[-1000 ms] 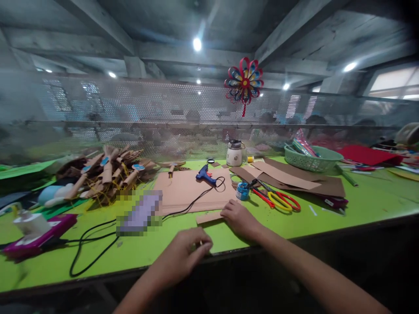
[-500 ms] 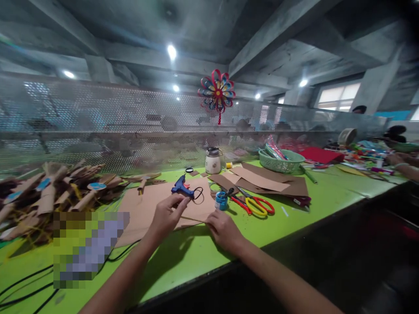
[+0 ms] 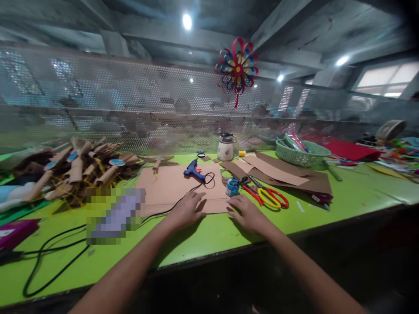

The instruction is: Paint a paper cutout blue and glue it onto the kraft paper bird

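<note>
My left hand rests at the near edge of a brown cardboard sheet, fingers apart and holding nothing. Just right of the sheet's near corner, my right hand lies low over the green table, its fingers spread and nothing in them. A blue glue gun lies on the cardboard beyond my left hand, its black cord running back toward that hand. Close beyond my right fingertips stands a small blue jar with a dark tool across its top. Scissors with yellow handles and another red-handled pair lie to its right.
Rolled brown paper pieces are heaped on the left, behind a blurred-out object and looping black cords. Brown card strips, a green basket and a white jug stand farther back. A mesh partition borders the table.
My view has turned left and tilted down. My left hand has dropped from near the glue gun to the cardboard's near edge, and the fingers of both hands have spread.
</note>
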Tool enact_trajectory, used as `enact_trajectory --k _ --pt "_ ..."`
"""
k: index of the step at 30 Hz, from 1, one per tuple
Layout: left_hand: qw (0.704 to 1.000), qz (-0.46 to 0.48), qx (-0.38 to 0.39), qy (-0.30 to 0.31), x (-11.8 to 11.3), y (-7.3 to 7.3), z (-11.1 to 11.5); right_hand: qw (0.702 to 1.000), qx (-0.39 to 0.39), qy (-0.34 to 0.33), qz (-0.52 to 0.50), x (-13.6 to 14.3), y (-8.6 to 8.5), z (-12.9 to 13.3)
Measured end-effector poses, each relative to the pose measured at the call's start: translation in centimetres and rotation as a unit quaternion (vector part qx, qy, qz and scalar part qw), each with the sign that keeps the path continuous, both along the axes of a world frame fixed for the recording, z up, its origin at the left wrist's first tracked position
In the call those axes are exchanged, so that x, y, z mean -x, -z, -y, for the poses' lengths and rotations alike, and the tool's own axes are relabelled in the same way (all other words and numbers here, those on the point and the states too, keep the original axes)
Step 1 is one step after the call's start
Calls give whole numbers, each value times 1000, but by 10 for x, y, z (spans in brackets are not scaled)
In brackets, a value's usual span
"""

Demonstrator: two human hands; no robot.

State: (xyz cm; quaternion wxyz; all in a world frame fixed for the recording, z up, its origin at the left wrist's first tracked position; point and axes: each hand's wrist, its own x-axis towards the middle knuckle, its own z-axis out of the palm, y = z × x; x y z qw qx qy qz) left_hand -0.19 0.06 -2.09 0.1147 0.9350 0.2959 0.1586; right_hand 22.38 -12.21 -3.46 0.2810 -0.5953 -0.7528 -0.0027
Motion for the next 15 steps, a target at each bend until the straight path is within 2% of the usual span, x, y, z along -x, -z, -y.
enact_trajectory --k 4,9,12,15 --pt "1000 -26 -15 3 2 -6 4 997 22 7 68 9 -5 -12" --pt "1000 -16 11 16 4 -11 9 993 8 37 112 17 -3 -18" --pt "998 0 32 45 4 -16 13 996 8 45 83 14 -1 -17" --pt "997 -1 45 65 5 -22 18 1000 11 27 -6 9 -1 -11"
